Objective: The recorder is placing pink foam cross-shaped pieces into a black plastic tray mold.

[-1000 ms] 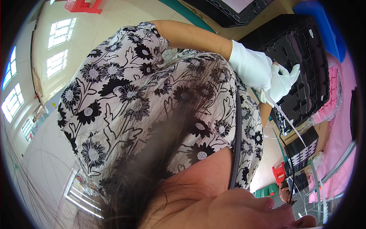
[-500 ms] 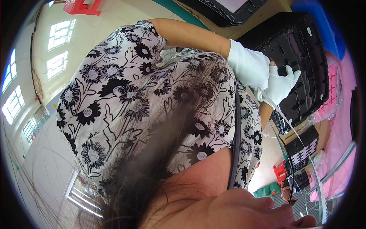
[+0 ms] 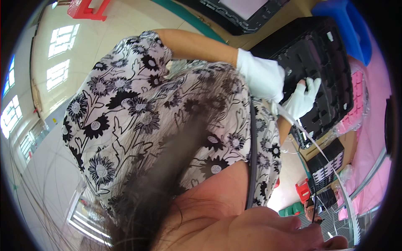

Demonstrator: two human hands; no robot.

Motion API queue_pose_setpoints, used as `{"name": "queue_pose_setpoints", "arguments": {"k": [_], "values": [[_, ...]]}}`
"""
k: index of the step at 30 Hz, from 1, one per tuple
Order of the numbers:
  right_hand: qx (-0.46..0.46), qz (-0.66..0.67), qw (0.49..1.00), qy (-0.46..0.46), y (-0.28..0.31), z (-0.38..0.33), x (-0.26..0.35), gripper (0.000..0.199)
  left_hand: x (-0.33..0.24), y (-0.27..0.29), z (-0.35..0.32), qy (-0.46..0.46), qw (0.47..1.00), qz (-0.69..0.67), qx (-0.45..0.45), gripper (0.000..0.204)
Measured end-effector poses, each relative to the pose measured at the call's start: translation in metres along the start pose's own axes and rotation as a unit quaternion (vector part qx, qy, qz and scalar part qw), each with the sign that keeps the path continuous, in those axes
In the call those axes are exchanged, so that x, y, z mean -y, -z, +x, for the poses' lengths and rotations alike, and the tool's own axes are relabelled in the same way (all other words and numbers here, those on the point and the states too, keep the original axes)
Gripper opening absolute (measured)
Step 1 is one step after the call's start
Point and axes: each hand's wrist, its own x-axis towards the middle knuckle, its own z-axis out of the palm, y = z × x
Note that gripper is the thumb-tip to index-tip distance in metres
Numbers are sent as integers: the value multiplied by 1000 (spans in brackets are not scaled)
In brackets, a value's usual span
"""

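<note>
My left hand [image 3: 268, 79] wears a white glove and lies by the near edge of a black moulded plastic panel [image 3: 326, 96]. Its fingers are turned away and hidden. My right hand [image 3: 302, 100], gloved in white too, is over the panel's ribbed face, fingers spread and holding nothing that I can see. One bare fingertip shows beside the gloved ones. From between the two hands a thin pale strip [image 3: 310, 136] runs toward the lower right; whether a hand grips it I cannot tell.
A second black frame [image 3: 238, 21] is at the top. Beside the panel are a blue bin [image 3: 343, 29] and pink wrapped parts [image 3: 356, 100]. Stacked black trays [image 3: 324, 161], a red stool [image 3: 302, 190] and pink sheeting [image 3: 372, 138] fill the right side. Another red stool [image 3: 88, 10] stands top left.
The view has shifted, so panel, hands and strip appear a little further left. Both hands stay at the panel; the right fingers look slightly straighter.
</note>
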Motion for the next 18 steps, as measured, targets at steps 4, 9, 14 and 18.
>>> {"name": "queue_pose_setpoints", "arguments": {"k": [4,9,14,18], "values": [[-36,56,998,-22,13,-3,5,22,-13,22,4,13,998,-14,53,14],[-70,-20,996,48,30,4,19,23,-19,36,1,8,996,-69,51,22],[-101,-69,986,115,36,61,65,24,-16,52,-6,73,972,-205,85,30],[-2,18,999,46,32,152,46,25,-6,34,3,32,981,-147,120,36]]}}
